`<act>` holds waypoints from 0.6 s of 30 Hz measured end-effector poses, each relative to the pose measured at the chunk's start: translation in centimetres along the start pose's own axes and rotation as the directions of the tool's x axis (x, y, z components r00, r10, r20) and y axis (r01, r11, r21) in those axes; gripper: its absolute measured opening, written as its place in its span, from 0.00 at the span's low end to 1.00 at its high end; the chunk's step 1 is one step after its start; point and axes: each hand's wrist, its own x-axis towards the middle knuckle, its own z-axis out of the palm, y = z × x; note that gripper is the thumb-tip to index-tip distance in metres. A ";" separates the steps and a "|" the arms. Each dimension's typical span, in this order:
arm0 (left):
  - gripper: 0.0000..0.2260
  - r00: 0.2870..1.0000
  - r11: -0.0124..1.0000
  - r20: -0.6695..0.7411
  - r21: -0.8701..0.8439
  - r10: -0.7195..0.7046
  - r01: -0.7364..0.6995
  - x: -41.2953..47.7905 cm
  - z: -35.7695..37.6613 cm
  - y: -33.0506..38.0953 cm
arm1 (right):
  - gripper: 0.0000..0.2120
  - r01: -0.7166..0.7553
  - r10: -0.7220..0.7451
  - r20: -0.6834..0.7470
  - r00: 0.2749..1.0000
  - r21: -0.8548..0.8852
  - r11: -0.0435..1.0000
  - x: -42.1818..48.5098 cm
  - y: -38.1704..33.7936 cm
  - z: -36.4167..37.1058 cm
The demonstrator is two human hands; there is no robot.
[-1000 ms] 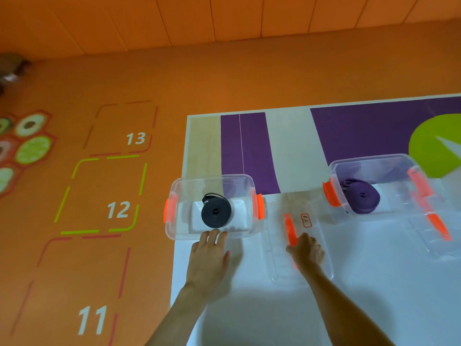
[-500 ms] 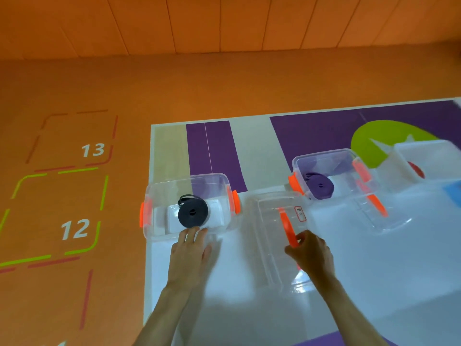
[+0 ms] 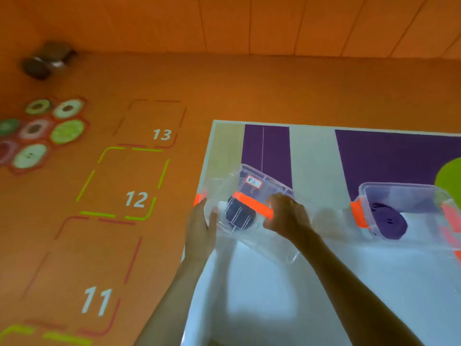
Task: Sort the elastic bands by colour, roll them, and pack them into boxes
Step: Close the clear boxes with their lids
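The right hand (image 3: 287, 216) curls round the clear lid (image 3: 262, 189), tilting it over the left box (image 3: 217, 187) that holds the rolled black band (image 3: 239, 217). The left hand (image 3: 200, 227) clasps that box's left end, probably steadying it for closing.

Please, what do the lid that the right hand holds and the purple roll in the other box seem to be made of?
The lid looks like clear, glossy hard plastic: the black roll shows through it. The purple roll looks like matte rubber or woven elastic, wound in flat layers; the picture leaves open which.
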 end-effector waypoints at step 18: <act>0.04 0.937 0.946 -0.168 -0.165 -0.307 0.280 5.6 1.2 -7.5 | 0.32 -0.146 0.233 -0.300 0.925 0.284 0.947 1.4 2.2 9.4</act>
